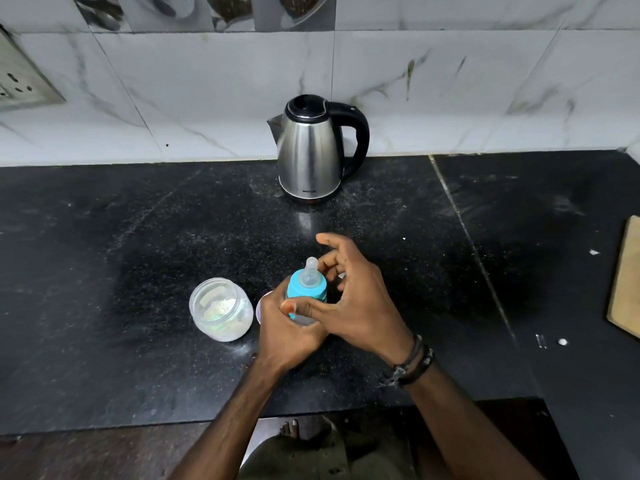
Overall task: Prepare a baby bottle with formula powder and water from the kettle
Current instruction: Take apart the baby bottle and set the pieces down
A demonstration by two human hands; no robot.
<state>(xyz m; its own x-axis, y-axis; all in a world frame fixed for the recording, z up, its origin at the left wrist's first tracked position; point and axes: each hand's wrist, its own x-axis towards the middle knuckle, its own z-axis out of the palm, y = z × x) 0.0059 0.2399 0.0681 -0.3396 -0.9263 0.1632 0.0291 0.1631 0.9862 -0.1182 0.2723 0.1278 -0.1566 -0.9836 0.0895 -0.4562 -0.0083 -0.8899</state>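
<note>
Black tabletop carries a steel kettle well beyond the hands, an open jar just left of the left hand gripping the baby bottle, right hand loosely spread around its teal collar.

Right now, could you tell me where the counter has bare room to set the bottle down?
Free: the wide stretch left of the kettle up to the wall, and the patch between kettle and wooden board. Crowded: the near middle, where the left hand grips the bottle beside the powder jar, the right hand against it.
</note>
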